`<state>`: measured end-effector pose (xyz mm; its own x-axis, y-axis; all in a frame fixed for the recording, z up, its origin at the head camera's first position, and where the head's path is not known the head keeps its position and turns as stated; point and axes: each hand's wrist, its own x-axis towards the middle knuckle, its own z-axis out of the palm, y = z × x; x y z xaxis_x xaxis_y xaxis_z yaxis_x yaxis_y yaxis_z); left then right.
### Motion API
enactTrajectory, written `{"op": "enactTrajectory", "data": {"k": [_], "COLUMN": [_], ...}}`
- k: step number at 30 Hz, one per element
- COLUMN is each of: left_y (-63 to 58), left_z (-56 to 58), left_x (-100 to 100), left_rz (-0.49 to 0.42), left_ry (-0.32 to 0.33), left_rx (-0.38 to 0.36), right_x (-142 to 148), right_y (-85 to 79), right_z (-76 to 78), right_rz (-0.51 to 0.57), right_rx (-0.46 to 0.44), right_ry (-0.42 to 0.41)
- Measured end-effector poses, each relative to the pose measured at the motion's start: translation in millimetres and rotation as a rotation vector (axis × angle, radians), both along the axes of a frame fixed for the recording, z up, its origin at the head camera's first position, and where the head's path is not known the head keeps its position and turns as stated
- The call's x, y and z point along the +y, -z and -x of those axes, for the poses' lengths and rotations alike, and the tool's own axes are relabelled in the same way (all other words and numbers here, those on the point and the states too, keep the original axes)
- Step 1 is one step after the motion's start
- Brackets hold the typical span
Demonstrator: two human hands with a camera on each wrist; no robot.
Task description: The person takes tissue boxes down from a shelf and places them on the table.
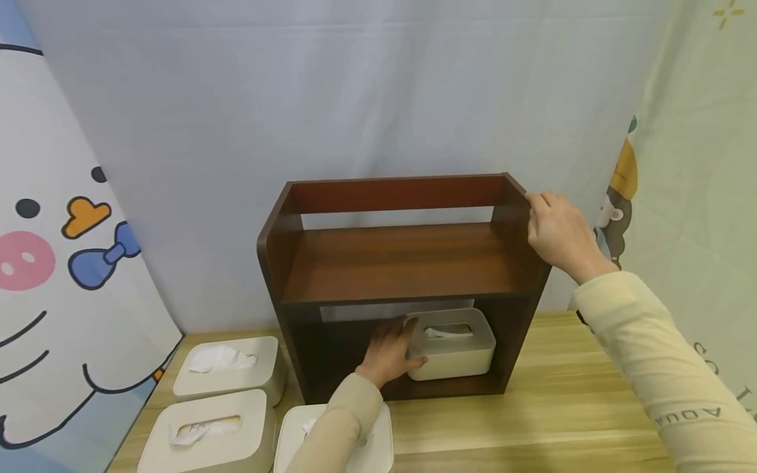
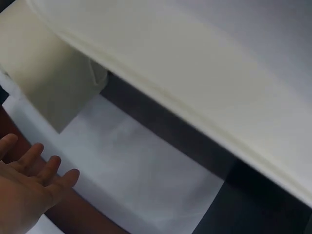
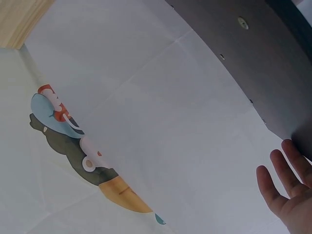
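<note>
On the lower level of a dark brown wooden shelf [image 1: 402,259] sits a cream tissue box [image 1: 452,364] with a greyish lid and a tissue in its slot. My left hand [image 1: 387,351] is at this box's left side, fingers spread and thumb near its front. In the left wrist view the left hand's fingers [image 2: 51,168] look loosely extended beside the box [image 2: 58,87]. My right hand [image 1: 558,230] rests on the upper edge of the shelf's right side panel. The right wrist view shows its fingers [image 3: 287,170] fairly straight against the dark panel [image 3: 234,53].
Left of the shelf stand two more cream tissue boxes, a rear one [image 1: 266,361] and a front one [image 1: 254,433]. Another box [image 1: 384,447] lies under my left forearm, before the shelf. The wooden table [image 1: 562,394] meets a pale curtain [image 1: 384,98] behind; printed cloths hang at both sides.
</note>
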<state>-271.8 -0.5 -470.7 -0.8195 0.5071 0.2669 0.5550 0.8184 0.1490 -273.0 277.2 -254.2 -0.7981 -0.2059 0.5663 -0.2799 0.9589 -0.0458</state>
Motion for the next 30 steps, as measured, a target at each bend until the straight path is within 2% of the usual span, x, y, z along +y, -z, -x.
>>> {"op": "enactTrajectory", "data": {"k": [4, 11, 16, 21, 28, 30], "left_y": [5.1, 8.0, 7.2, 6.3, 2.3, 2.2], "left_z": [7.6, 16.4, 19.2, 20.5, 24.7, 26.2], "left_x": [3, 8, 15, 23, 29, 31], "left_rz": [-0.007, -0.035, -0.012, 0.024, -0.022, -0.016], "left_ry": [-0.020, -0.036, -0.049, -0.028, -0.055, -0.058], "left_rx": [-0.036, -0.187, -0.216, -0.241, -0.395, -0.410], "right_x": [1, 2, 2, 3, 2, 2], "right_y": [-0.6, -1.0, 0.0, 0.9, 0.9, 0.9], "right_z": [-0.2, -0.1, -0.1, -0.4, 0.5, 0.9], "right_rz": [0.001, -0.002, -0.001, 0.009, 0.021, 0.023], "right_rx": [0.001, -0.005, -0.008, -0.009, -0.002, 0.002], "right_ry": [0.002, 0.012, 0.009, 0.006, -0.005, -0.008]}}
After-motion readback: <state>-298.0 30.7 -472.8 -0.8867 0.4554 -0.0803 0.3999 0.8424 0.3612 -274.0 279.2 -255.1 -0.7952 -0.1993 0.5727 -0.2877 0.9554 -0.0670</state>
